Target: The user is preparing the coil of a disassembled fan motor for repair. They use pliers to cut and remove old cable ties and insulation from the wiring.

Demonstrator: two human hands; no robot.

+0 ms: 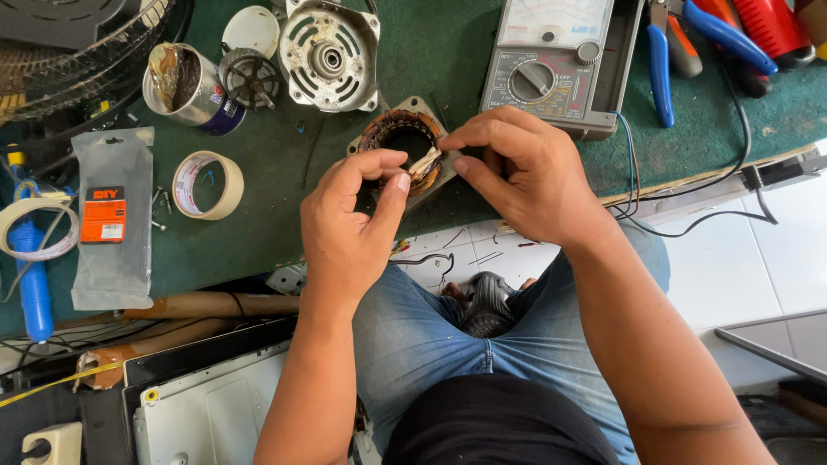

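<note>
Hands (431, 185) over half-hidden stator (398, 138)

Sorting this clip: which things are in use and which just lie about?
In hand:
stator, touched by both hands
white strip, pinched between left hand and right hand

Lying about:
multimeter
motor housing
tape roll
can
pliers
plastic bag

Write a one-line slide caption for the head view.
Both hands, left hand and right hand, pinch pale wrapping on a motor stator beside a multimeter.
</note>
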